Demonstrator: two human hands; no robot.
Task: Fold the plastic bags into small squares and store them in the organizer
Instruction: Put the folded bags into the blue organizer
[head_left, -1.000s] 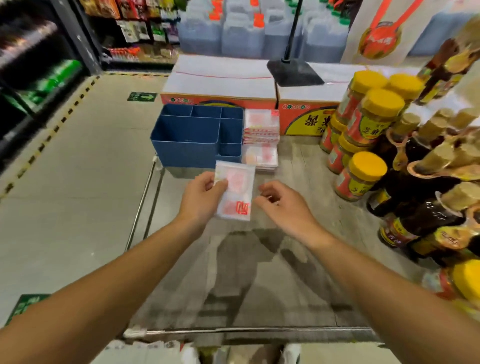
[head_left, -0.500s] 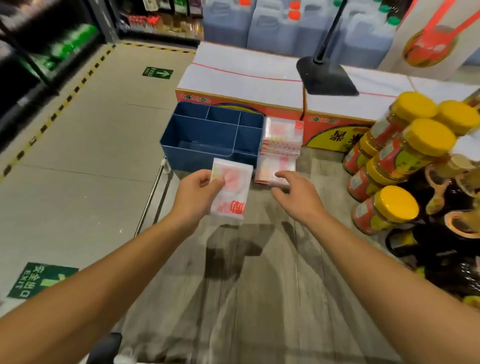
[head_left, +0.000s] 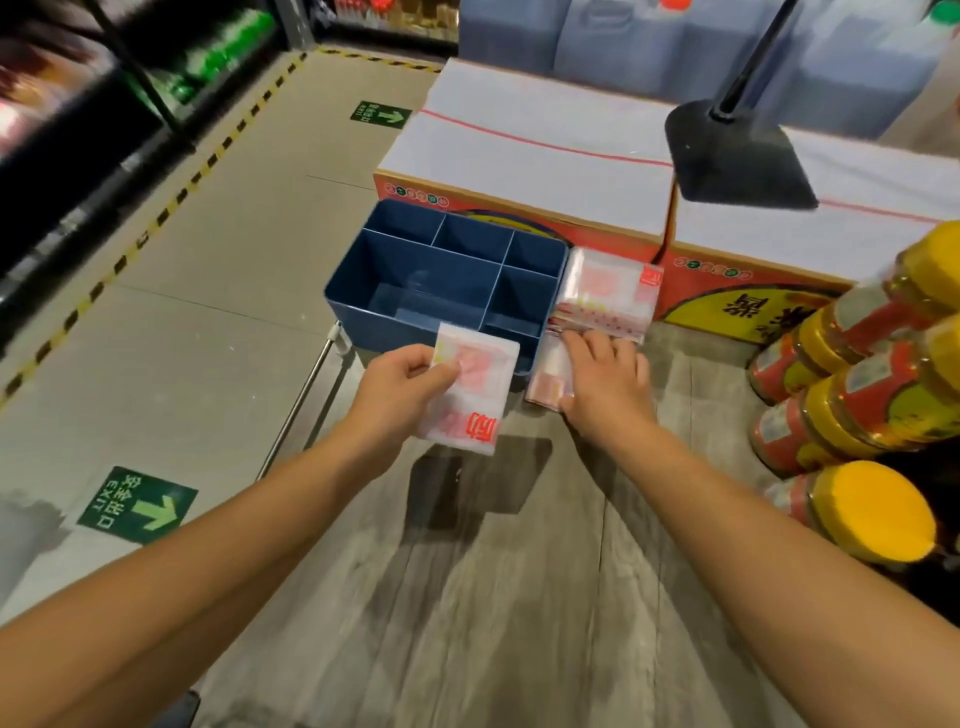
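My left hand (head_left: 400, 387) pinches a folded white plastic bag (head_left: 470, 395) with red print, held just in front of the blue organizer (head_left: 415, 280). The organizer has several compartments, and no bag shows inside them. To its right lies a stack of flat plastic bags (head_left: 608, 296), with a lower pile of folded bags (head_left: 548, 382) in front of it. My right hand (head_left: 605, 382) rests on that lower pile, fingers reaching to the foot of the stack and thumb at the pile's near edge.
Jars with yellow lids (head_left: 857, 415) crowd the right side of the wooden table (head_left: 493, 597). Behind the organizer stand cardboard boxes (head_left: 524, 156) and a black stand base (head_left: 737, 156). The table's left edge drops to the shop floor (head_left: 182, 338).
My right hand moved forward and right from near the held bag onto the pile of bags beside the organizer. My left hand kept the folded bag and carried it slightly closer to the organizer.
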